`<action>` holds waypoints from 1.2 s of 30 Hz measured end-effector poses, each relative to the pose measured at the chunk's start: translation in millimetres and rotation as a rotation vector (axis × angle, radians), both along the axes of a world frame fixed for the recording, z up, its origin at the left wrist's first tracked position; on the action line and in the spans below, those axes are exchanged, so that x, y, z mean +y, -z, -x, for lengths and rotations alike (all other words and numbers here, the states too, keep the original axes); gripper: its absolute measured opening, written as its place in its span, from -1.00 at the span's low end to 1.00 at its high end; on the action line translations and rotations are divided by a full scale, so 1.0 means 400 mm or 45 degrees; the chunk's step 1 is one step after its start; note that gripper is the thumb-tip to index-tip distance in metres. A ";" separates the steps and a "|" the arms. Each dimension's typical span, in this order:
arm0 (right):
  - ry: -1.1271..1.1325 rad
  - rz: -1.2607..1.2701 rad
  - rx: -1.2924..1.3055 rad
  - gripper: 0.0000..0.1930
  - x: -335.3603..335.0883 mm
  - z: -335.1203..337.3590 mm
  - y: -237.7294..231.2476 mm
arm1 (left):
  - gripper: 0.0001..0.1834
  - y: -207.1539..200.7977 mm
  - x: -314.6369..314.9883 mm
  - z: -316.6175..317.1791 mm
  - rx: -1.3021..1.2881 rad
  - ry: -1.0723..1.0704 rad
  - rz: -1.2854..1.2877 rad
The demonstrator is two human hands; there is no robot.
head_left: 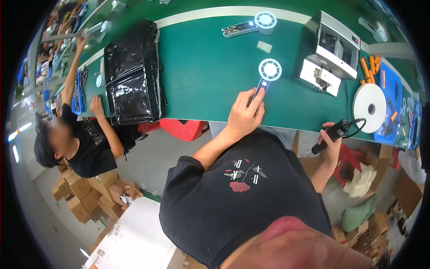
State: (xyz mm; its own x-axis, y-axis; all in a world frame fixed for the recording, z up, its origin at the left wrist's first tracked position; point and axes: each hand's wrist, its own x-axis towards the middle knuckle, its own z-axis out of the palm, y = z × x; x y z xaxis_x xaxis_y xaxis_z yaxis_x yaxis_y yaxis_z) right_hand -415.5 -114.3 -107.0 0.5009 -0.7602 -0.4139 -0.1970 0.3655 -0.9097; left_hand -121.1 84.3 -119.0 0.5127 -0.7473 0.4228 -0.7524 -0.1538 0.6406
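Observation:
A small white handheld fan (270, 70) with a round grille lies on the green workbench, its narrow handle pointing toward me. My left hand (246, 111) is closed around that handle, the fingertips on its upper part. In my right hand (332, 142), at the bench's front edge, is a black electric screwdriver (336, 131). Its thin bit points down and left, away from the fan. Farther back lies a second handheld fan (265, 21), with parts showing in its opened handle. A small pale rectangular piece (264, 46) rests between the two fans.
To the right stands a white-and-black screw feeder (329, 49), beside a white reel (369, 108), orange pieces (367, 69) and a blue tray (390, 92). Black plastic-wrapped trays (134, 76) sit on the left. Past them a co-worker (85, 143) reaches over the bench.

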 end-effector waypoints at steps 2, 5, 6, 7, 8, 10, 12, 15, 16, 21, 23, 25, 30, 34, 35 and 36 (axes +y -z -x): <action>0.021 0.001 0.006 -0.70 0.003 -0.003 0.005 | -0.42 0.001 0.000 -0.002 -0.006 0.008 0.001; 0.010 0.000 0.020 -0.69 0.008 0.005 0.005 | -0.42 0.008 0.006 0.000 -0.007 0.007 0.000; 0.000 -0.001 0.023 -0.69 0.008 0.004 0.005 | -0.42 0.008 0.008 0.001 -0.006 0.004 0.000; -0.002 -0.010 0.032 -0.70 0.007 0.004 0.004 | -0.42 0.008 0.009 0.002 -0.004 0.002 0.001; -0.009 -0.013 0.033 -0.70 0.007 0.003 0.003 | -0.42 0.008 0.011 0.002 -0.005 -0.001 0.002; -0.021 -0.017 0.035 -0.70 0.006 0.003 0.002 | -0.43 0.009 0.011 0.001 -0.003 -0.003 0.005; -0.028 -0.010 0.044 -0.70 0.004 0.007 0.008 | -0.43 0.008 0.012 -0.001 -0.006 -0.003 0.002; -0.044 0.013 0.038 -0.70 0.001 0.006 0.008 | -0.43 0.005 0.009 -0.002 -0.009 -0.002 -0.003; -0.050 0.023 0.032 -0.70 0.000 0.006 0.006 | -0.43 0.006 0.010 -0.001 -0.005 -0.002 -0.002; -0.034 0.011 0.012 -0.69 -0.001 0.007 0.013 | -0.44 0.004 0.011 0.000 0.005 -0.005 -0.011; -0.030 0.015 0.002 -0.69 0.000 0.008 0.016 | -0.43 0.002 0.010 -0.002 0.007 0.000 -0.015; -0.016 0.001 0.003 -0.69 0.002 0.007 0.014 | -0.44 0.002 0.013 0.000 0.014 -0.013 -0.008; -0.032 0.006 -0.008 -0.68 0.000 0.011 0.014 | -0.43 0.002 0.012 0.001 -0.022 -0.003 -0.015; -0.017 -0.006 -0.015 -0.68 -0.002 0.004 0.011 | -0.44 0.009 0.009 0.002 -0.004 -0.002 -0.004; -0.034 -0.003 -0.023 -0.69 -0.002 0.003 0.012 | -0.44 0.005 0.009 0.000 -0.008 -0.005 -0.004; -0.016 -0.003 -0.007 -0.69 -0.001 0.004 0.009 | -0.44 0.002 0.008 0.000 -0.020 -0.002 -0.007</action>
State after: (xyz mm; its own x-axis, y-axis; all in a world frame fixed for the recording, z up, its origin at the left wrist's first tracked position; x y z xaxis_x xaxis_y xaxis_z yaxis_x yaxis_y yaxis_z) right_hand -417.2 -114.6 -110.6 0.5129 -0.7526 -0.4128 -0.1965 0.3652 -0.9100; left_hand -120.9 87.7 -119.8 0.5072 -0.7486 0.4270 -0.7622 -0.1584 0.6277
